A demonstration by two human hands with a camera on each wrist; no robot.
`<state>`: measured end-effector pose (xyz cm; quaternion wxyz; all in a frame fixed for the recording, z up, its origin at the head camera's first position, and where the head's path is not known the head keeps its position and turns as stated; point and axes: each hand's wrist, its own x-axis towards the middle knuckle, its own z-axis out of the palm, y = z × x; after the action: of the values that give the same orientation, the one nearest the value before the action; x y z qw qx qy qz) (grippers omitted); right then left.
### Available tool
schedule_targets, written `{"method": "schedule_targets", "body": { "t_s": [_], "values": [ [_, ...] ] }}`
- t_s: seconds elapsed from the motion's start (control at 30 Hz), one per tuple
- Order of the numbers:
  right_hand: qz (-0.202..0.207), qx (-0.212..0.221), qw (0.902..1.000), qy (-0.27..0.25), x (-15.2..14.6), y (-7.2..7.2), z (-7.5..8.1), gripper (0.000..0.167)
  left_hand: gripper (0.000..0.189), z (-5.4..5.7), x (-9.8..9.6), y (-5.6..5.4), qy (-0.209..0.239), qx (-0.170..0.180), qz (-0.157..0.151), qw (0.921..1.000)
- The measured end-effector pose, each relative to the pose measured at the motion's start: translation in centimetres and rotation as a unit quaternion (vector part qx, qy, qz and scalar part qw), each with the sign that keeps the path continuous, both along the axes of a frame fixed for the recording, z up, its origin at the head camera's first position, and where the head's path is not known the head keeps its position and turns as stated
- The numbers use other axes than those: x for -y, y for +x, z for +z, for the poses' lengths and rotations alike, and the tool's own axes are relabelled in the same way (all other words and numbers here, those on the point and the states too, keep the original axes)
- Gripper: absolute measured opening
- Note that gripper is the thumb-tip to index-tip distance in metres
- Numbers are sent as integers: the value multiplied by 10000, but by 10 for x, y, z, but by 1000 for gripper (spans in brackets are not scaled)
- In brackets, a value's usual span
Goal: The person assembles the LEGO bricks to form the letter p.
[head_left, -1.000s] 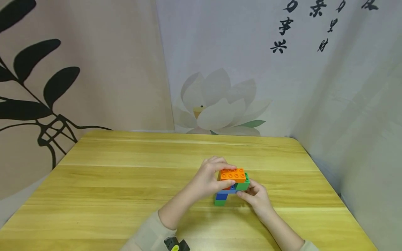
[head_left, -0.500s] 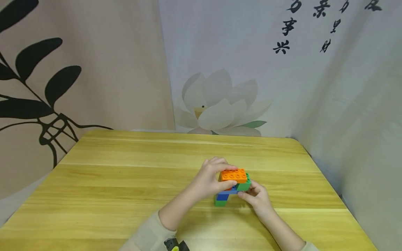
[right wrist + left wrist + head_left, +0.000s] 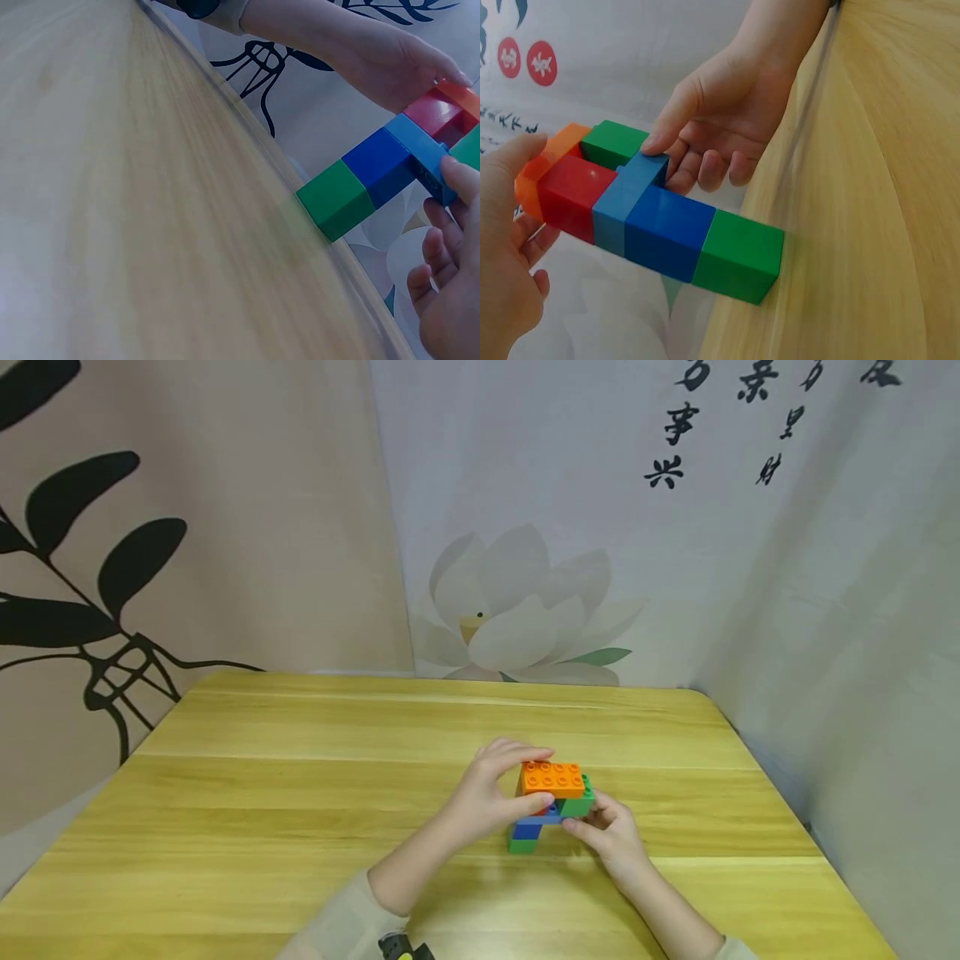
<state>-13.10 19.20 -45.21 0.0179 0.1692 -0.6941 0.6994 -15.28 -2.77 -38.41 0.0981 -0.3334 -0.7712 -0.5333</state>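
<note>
A stack of toy building bricks stands upright on the table (image 3: 315,827). From the bottom it has a green brick (image 3: 739,259), a dark blue brick (image 3: 666,234) and a lighter blue, longer brick (image 3: 634,184). A red brick (image 3: 574,191) and another green brick (image 3: 577,806) sit side by side on that, under an orange eight-stud brick (image 3: 552,779). My left hand (image 3: 483,795) spans the orange brick, thumb at its near side, fingers stretched past its far edge. My right hand (image 3: 617,837) pinches the lighter blue brick's overhanging end between thumb and fingers.
Behind the table hangs a pale curtain (image 3: 300,527) with a printed lotus (image 3: 525,602), dark leaves and lettering. The stack stands right of the table's middle. A dark device with a yellow spot (image 3: 405,947) is at the left sleeve.
My left thumb and fingers have spread a little and shifted left off the orange brick. My right hand and the stack hold nearly the same place; the head view sways slightly.
</note>
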Motion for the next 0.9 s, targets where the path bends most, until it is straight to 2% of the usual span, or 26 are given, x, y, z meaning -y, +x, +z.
{"method": "schedule_targets", "body": {
  "t_s": [0.17, 0.4, 0.63, 0.9],
  "values": [
    [-43, 42, 9999, 108, 0, 0, 0, 40, 45, -4, 11, 1, 228, -14, 16, 9997],
    [-113, 123, 9996, 217, -1, 0, 0, 42, 43, -8, 23, 2, 130, -27, 113, 9998],
    [-74, 53, 9997, 228, -1, 0, 0, 42, 39, -9, 23, 4, 79, -160, 129, 9998],
    [-78, 38, 9998, 191, 1, 0, 1, 42, 35, -7, 23, 5, 122, -137, 209, 9996]
  ]
}}
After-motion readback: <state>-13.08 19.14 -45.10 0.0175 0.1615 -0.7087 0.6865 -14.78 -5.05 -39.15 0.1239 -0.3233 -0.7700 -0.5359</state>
